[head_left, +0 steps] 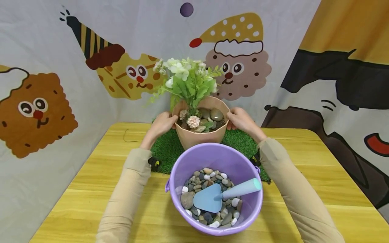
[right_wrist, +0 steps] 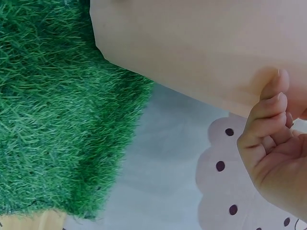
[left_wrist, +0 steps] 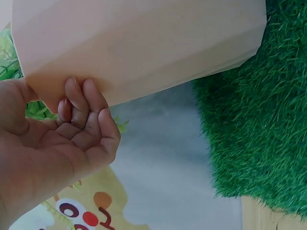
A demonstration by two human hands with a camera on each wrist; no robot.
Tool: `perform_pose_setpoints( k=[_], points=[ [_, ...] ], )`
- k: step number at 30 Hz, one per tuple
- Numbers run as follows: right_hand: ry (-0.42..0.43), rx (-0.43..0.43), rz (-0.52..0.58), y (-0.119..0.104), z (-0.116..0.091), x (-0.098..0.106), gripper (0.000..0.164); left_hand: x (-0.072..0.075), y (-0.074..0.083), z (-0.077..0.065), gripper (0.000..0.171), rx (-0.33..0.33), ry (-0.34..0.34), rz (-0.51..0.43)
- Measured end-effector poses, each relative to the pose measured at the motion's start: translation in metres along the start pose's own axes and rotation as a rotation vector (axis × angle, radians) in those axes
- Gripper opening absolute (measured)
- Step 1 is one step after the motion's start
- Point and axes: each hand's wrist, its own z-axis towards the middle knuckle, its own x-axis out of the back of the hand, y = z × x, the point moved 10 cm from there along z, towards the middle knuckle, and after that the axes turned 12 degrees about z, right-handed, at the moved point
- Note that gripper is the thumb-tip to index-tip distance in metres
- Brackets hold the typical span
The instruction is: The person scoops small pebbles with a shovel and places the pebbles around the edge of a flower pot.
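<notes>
A peach-coloured flower pot stands on the artificial grass mat, behind the bucket. Inside it are soil, several stones, pale pink flowers and a leafy plant with white blooms. My left hand pinches the pot's rim on the left side, thumb over the edge and curled fingers against the outer wall, as the left wrist view shows. On the opposite side my right hand grips the rim in the same way. In the right wrist view its fingertips press the pot's outside.
Nearest me on the wooden table is a purple bucket holding many mixed pebbles. A blue trowel lies on them, its handle leaning on the right rim. A cartoon-printed cloth hangs behind the table.
</notes>
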Motion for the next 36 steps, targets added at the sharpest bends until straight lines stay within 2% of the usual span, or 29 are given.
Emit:
perform_pose_setpoints(
  k=[6, 9, 21, 28, 36],
  points=[
    [0.000, 0.023, -0.003, -0.015, 0.003, -0.005, 0.027, 0.015, -0.003, -0.006, 0.034, -0.001, 0.010, -0.015],
    [-0.024, 0.033, -0.008, -0.024, 0.007, -0.012, 0.025, 0.025, -0.008, -0.010, 0.033, 0.002, 0.022, 0.008],
    [-0.131, 0.060, 0.063, -0.047, 0.025, -0.050, 0.023, 0.053, -0.036, -0.027, 0.035, 0.040, 0.020, 0.045],
    [-0.184, 0.087, 0.094, -0.049, 0.033, -0.070, 0.023, 0.063, -0.050, -0.033, 0.036, 0.058, 0.023, 0.086],
    [-0.248, 0.091, 0.099, -0.045, 0.041, -0.095, 0.020, 0.065, -0.068, -0.039, 0.034, 0.071, 0.023, 0.085]
  ],
)
